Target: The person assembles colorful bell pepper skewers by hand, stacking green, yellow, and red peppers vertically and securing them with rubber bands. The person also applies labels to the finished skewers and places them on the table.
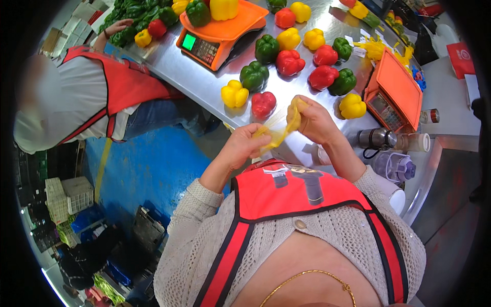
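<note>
Your left hand [249, 142] and right hand [313, 123] spread a thin yellow mesh net [279, 138] between them, nearer you than the glossy red bell pepper [264, 105] by the shiny steel bench [174, 65] edge. Left fingers pinched tight on one end of the net; right fingers curled closed on the other. Left of that red pepper: lobed yellow bell pepper [235, 94]. Just beyond it: dark green bell pepper [254, 76]. Well right of it: orange boxy scale [394, 88].
</note>
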A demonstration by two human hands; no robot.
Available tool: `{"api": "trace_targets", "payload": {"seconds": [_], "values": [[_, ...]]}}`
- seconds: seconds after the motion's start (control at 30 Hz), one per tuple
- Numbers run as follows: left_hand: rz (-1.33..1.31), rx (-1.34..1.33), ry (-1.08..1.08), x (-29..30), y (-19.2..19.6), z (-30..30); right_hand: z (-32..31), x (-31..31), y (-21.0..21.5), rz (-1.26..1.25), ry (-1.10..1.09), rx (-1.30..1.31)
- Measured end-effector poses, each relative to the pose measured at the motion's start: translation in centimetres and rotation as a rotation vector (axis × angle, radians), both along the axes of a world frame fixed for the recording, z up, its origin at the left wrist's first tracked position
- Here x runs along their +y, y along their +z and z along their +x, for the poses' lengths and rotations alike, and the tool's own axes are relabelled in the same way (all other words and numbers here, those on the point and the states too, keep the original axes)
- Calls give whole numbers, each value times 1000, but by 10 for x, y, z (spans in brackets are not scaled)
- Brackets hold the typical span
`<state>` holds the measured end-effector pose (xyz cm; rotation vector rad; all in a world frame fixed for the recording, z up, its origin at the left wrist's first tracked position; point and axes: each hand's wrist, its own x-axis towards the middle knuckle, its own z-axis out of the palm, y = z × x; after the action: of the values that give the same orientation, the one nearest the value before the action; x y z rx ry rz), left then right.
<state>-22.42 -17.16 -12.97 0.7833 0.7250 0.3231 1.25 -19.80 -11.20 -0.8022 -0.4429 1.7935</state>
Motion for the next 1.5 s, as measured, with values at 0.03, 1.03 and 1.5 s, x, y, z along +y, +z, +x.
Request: {"api": "trace_targets", "payload": {"seconds": [0.03, 1.03, 1.5], "values": [[2, -44, 131, 1, -8, -2, -4, -5, -3, -60, 12, 64], [-54, -18, 149, 26, -22, 3, 9, 33, -29, -68, 25, 129], [444, 581, 717, 48, -132, 52, -13, 89, -123, -204, -7, -754]]}}
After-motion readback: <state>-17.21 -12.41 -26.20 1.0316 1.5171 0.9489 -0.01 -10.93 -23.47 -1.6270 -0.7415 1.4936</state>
